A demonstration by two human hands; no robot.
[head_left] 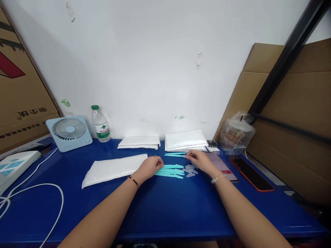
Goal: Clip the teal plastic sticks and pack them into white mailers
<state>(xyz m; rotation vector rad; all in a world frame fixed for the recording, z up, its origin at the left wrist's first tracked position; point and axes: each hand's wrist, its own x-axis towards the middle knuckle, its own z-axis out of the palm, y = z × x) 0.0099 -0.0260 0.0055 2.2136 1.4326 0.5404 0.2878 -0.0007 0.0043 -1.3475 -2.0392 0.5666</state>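
Several slim teal eyebrow razors (172, 171) lie side by side on the blue table, their wider ends pointing right. My left hand (152, 166) is closed in a pinch at the left end of the topmost one, and its fingertips partly hide that end. Farther back, two more teal razors (173, 154) lie in front of the white stack. At their right end my right hand (198, 159) pinches a small clear plastic cap (184, 156); its fingers cover part of it. Loose clear caps (190, 170) are scattered just below that hand.
A padded white mailer (113, 169) lies left of the razors. Two stacks of white mailers (139, 141) (184, 139) rest against the wall. Around them stand a fan (69, 131), a water bottle (100, 125), a phone (256, 174), a bagged cup (236, 132) and a white cable (60, 193).
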